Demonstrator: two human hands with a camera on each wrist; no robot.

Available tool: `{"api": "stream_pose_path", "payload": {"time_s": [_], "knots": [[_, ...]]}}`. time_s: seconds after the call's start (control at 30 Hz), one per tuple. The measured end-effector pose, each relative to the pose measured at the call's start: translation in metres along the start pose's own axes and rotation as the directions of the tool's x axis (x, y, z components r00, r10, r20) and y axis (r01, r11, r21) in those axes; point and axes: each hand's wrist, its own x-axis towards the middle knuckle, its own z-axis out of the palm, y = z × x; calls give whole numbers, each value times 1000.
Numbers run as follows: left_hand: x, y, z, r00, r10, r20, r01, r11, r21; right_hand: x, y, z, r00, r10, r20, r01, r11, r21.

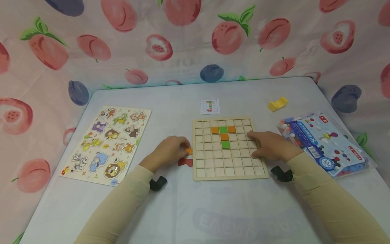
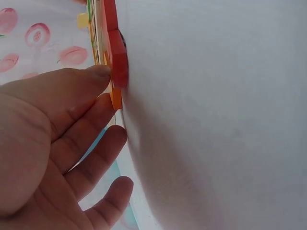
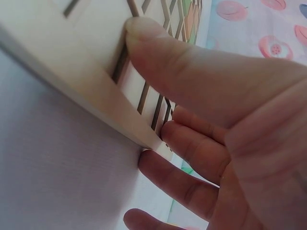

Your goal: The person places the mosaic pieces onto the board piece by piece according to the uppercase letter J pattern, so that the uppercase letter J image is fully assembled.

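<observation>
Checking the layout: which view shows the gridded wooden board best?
Head view: nearly the whole board shows from above, five squares included. The left wrist shows a sliver; the right wrist, one part close up.

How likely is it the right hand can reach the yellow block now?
Probably yes: the right hand touches the right side of the board, and only tabletop shows between it and the yellow block.

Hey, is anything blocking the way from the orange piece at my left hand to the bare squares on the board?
No loose thing visible: the orange piece is beside the left edge of the board, with only the rim to cross. The red pieces lie nearer you, outside that path.
</observation>
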Motion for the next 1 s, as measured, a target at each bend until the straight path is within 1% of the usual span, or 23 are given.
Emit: {"api": "stream_pose_path", "payload": {"time_s": [0.13, 0.47, 0.6, 0.87, 1.0], "knots": [[1, 0, 0, 1000, 3, -4, -3, 1000, 10, 0, 1, 0, 1000, 3, 4, -3, 1000, 1], [2, 1, 0, 1000, -12, 7, 12, 1000, 23, 1, 2, 1, 1000, 4, 8, -4, 1000, 0], [2, 2, 0, 1000, -5, -1, 5, 999, 45, 1, 2, 0, 1000, 5, 8, -5, 1000, -3], [4, 1, 0, 999, 44, -29, -41, 993, 107, 2, 2, 1, 1000, 21, 14, -21, 1000, -1], [5, 0, -2, 999, 28, -33, -24, 993, 112, 2, 2, 1, 1000, 27, 16, -27, 1000, 8]]}}
